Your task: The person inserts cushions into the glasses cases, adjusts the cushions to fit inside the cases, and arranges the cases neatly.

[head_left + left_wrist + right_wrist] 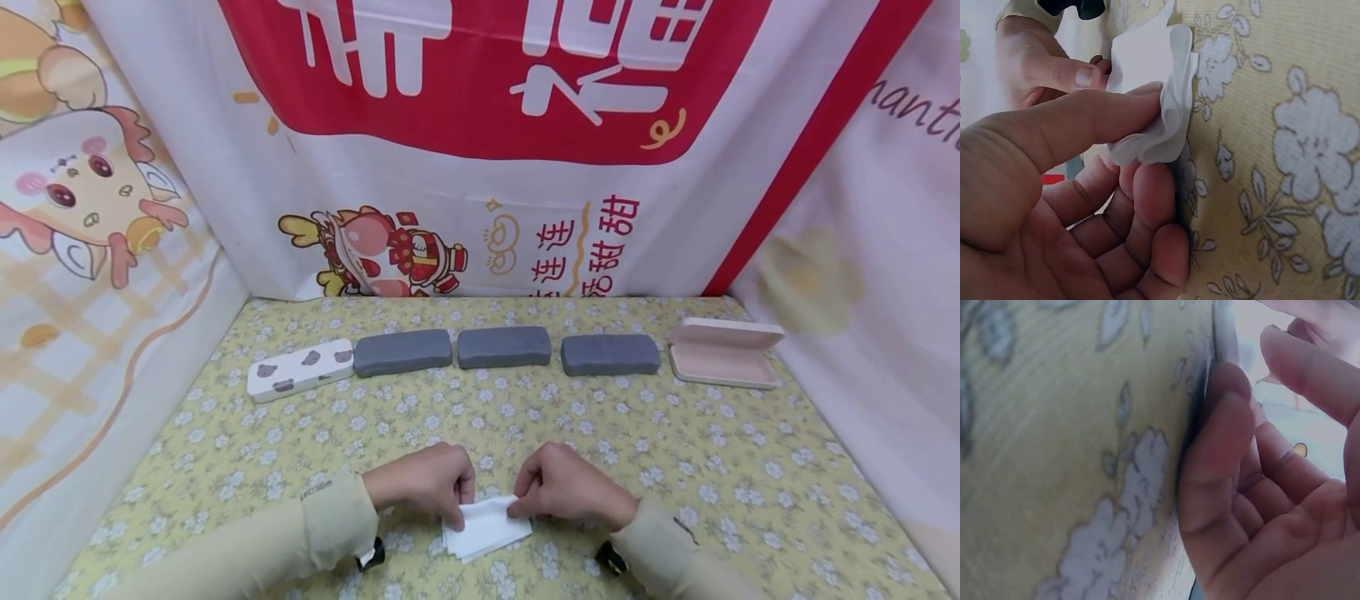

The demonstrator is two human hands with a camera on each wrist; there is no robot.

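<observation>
A folded white cloth (487, 527), several layers thick, lies low over the table in front of me. My left hand (431, 482) pinches its left end. In the left wrist view the left thumb (1104, 115) presses on top of the cloth (1141, 62), and the curled fingers sit under its looped folds. My right hand (566, 490) pinches the far right corner, thumb on the near side. In the right wrist view the cloth's edge (1227, 334) shows between the right thumb (1310, 372) and fingers; most of the cloth is hidden there.
Along the back of the flowered table (300, 442) stand a white case with bear prints (300, 369), grey cases (402, 352) (504, 347) (611, 354), and a pale pink case (726, 354) with its lid up. Printed cloth hangings (480, 108) enclose the back and sides.
</observation>
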